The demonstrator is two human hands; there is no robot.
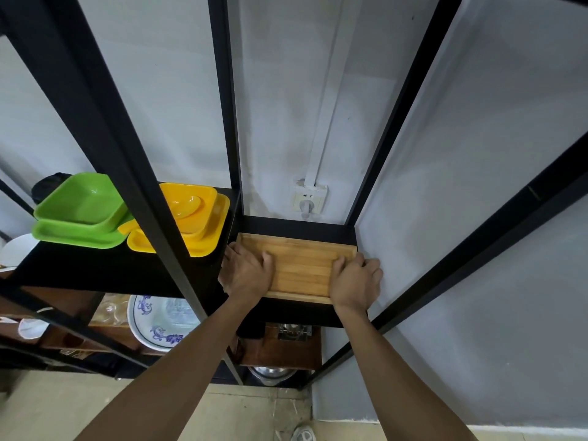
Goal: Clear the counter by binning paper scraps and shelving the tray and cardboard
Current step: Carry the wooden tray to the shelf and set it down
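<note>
A wooden tray (300,265) lies flat on a black shelf board (296,225) in the narrow right bay of a black metal rack. My left hand (245,272) grips the tray's left edge, thumb on top inside the rim. My right hand (356,280) grips its right edge the same way, close to the grey wall. The tray's near corners are hidden under both hands. No cardboard or paper scraps are in view.
Green square dishes (79,211) and yellow square dishes (194,218) sit on the shelf to the left. A black upright (152,198) crosses in front of them. A blue-patterned plate (159,319) and metal ware sit on lower shelves. A wall socket (309,200) is behind the tray.
</note>
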